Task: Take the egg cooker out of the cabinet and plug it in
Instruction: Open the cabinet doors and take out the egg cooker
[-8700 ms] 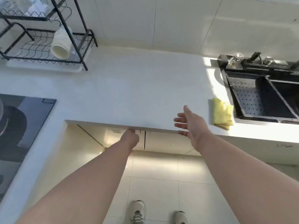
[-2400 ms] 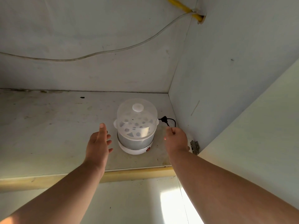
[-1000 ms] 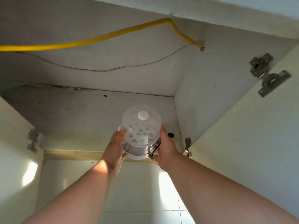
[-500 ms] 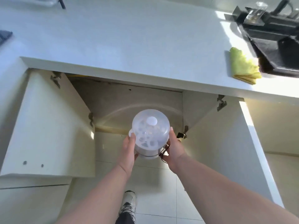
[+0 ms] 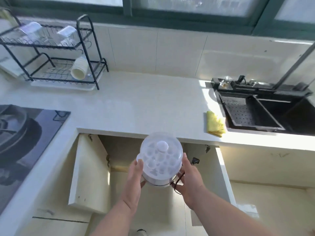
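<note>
The egg cooker (image 5: 161, 158), white with a clear domed lid and a round knob, is held in the air in front of the open cabinet (image 5: 122, 150), just below the countertop edge. My left hand (image 5: 134, 178) grips its left side. My right hand (image 5: 189, 178) grips its right side together with the dark power cord (image 5: 177, 182), whose black plug (image 5: 195, 161) sticks out beside my fingers. Both cabinet doors (image 5: 89, 171) stand open.
The white countertop (image 5: 141, 106) stretches behind the cooker. A black dish rack (image 5: 56, 53) with cups stands at the back left. A dark stove (image 5: 22, 133) lies at the left. A yellow cloth (image 5: 215, 123) lies next to the black sink (image 5: 265, 113) at the right.
Both hands have lifted the cooker out of the cabinet and up toward counter height. My view has risen from the cabinet interior to the countertop and window.
</note>
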Demonstrator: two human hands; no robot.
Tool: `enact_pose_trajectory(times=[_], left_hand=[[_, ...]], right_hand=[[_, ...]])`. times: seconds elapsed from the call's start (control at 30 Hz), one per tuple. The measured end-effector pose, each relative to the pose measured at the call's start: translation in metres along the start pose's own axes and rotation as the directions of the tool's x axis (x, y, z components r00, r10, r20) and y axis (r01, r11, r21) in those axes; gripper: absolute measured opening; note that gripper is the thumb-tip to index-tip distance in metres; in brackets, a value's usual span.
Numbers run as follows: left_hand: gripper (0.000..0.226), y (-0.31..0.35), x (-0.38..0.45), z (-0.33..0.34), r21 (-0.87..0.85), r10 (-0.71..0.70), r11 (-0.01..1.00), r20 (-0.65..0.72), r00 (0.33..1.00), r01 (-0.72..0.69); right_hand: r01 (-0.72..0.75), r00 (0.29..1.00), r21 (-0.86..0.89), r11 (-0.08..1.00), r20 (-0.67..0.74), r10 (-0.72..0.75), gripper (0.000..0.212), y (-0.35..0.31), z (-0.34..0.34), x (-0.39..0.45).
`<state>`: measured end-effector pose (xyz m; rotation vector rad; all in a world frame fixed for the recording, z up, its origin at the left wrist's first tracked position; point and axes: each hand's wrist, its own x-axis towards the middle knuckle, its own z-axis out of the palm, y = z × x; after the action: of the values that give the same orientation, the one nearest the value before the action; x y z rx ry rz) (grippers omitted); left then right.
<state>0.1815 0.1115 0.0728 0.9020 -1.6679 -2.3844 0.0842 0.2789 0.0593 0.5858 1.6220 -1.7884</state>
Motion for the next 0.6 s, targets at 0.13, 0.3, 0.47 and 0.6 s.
enact_pose_trajectory(times=[0.13, 0.3, 0.47, 0.6], left_hand=[[0.069, 0.057, 0.007, 0.010, 0.004, 0.075, 0.997, 0.059, 0.995, -0.075], [0.062, 0.124, 0.045, 0.018, -0.045, 0.142, 0.989, 0.108, 0.984, -0.138], [0.056, 0.183, 0.090, 0.025, -0.054, 0.164, 0.986, 0.141, 0.976, -0.158], [0.052, 0.206, 0.124, 0.026, -0.037, 0.140, 0.990, 0.192, 0.971, -0.135]], right_hand=[[0.079, 0.997, -0.029, 0.996, 0.003, -0.079, 0.109, -0.057, 0.019, -0.019], [0.152, 0.988, 0.022, 0.988, -0.002, -0.152, 0.095, -0.130, 0.054, -0.029], [0.239, 0.970, 0.019, 0.971, -0.045, -0.238, 0.088, -0.194, 0.085, -0.022], [0.250, 0.965, -0.007, 0.968, -0.081, -0.249, 0.087, -0.223, 0.100, -0.001]])
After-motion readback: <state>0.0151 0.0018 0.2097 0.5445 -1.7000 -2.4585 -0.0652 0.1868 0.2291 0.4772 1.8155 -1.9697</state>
